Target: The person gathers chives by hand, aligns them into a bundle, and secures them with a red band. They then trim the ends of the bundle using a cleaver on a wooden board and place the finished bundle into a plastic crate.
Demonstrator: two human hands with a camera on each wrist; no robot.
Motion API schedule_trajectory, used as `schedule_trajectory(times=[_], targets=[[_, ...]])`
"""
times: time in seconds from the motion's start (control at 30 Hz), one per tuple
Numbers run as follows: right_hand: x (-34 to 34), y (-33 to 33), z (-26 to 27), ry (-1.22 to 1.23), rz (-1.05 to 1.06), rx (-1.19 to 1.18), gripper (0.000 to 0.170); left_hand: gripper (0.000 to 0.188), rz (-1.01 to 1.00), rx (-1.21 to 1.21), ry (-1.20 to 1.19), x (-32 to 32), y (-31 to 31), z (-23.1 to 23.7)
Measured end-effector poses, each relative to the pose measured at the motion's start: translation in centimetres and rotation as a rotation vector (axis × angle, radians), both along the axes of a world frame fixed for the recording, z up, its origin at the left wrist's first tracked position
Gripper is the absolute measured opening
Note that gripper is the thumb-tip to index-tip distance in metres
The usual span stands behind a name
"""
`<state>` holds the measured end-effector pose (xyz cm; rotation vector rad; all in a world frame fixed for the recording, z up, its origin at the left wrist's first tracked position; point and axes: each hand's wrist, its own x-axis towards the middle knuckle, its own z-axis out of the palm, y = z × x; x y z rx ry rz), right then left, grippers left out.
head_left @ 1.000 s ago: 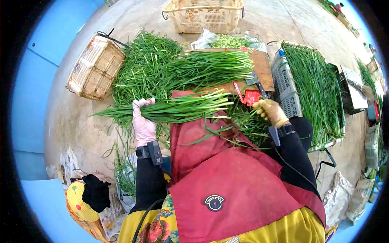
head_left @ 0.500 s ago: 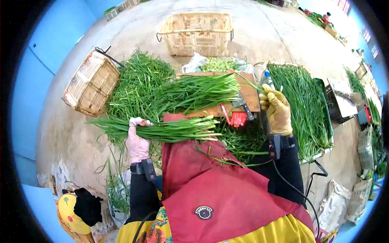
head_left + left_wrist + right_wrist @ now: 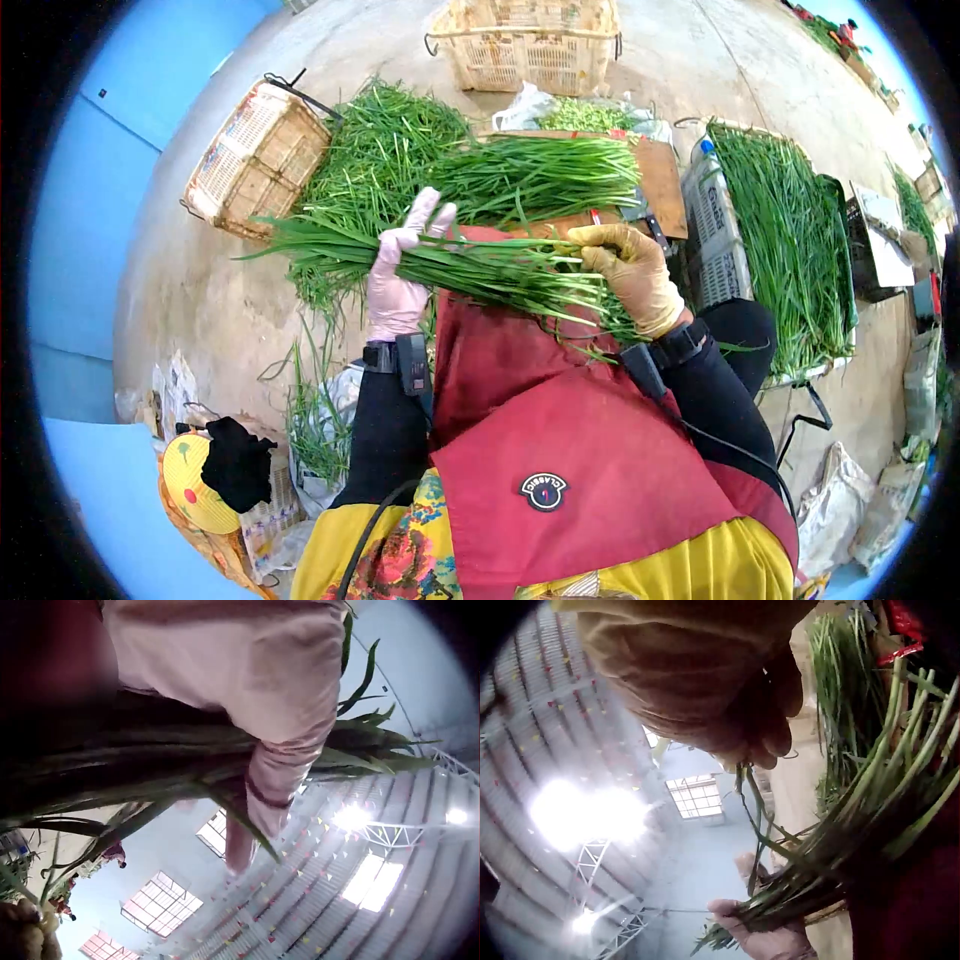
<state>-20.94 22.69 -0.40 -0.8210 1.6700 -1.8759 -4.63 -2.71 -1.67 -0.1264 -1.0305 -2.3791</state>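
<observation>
Green, long-leaved stalks in a loose bundle (image 3: 480, 268) lay above the dark red apron (image 3: 600, 430), gripped by the left hand (image 3: 398, 285) in its pale pink glove. The yellow-gloved right hand (image 3: 635, 280) pinched thin green stems (image 3: 741, 778) near the bundle's pale ends; with its fingertips in shadow, I couldn't quite count them. Beyond, similar green stalks (image 3: 540, 175) were heaped on a brown wooden board (image 3: 664, 185).

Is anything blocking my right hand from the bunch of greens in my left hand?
Nothing visible does: your right hand is beside the stem end of the bunch, pinching a few thin stalks.
</observation>
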Motion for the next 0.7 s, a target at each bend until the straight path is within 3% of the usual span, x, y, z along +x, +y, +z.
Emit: schedule_trajectory(times=[0.17, 0.2, 0.27, 0.33, 0.4, 0.47, 0.53, 0.6, 0.67, 0.7], targets=[[-0.6, 1.9, -1.4, -0.13, -0.007, 0.111, 0.017, 0.021, 0.353, 0.184, -0.134, 0.7, -1.0, -1.2], [-1.0, 2.7, -2.2, -0.023, -0.03, 0.121, 0.017, 0.021, 0.246, 0.201, -0.047, 1.0, -1.9, -1.9], [-1.8, 4.7, -2.6, -0.111, -0.037, 0.205, 0.017, 0.02, 0.268, 0.215, -0.038, 1.4, -2.6, -2.8], [-3.6, 7.3, -4.3, -0.071, 0.08, 0.504, 0.015, 0.021, 0.285, 0.243, -0.043, 1.7, -2.6, -2.9], [-4.3, 9.2, -4.8, 0.309, 0.227, 0.874, 0.019, 0.022, 0.303, 0.268, -0.047, 2.2, -2.4, -2.9], [-3.8, 9.2, -5.0, 0.438, 0.162, 0.791, 0.022, 0.019, 0.316, 0.231, -0.085, 2.4, -2.2, -2.7], [-1.5, 6.6, -2.0, 0.295, 0.112, 0.57, 0.034, 0.02, 0.289, 0.24, -0.08, 2.5, -2.0, -3.0], [0.0, 3.5, -0.2, 0.506, 0.239, 0.611, 0.049, 0.021, 0.319, 0.268, -0.117, 2.7, -1.6, -2.7], [0.4, 0.1, -2.1, 0.582, 0.26, 0.825, 0.063, 0.023, 0.326, 0.289, -0.177, 3.3, -1.4, -2.4], [0.6, -1.5, -3.3, 0.565, 0.251, 0.811, 0.066, 0.024, 0.328, 0.246, -0.163, 3.5, -1.8, -2.9]])
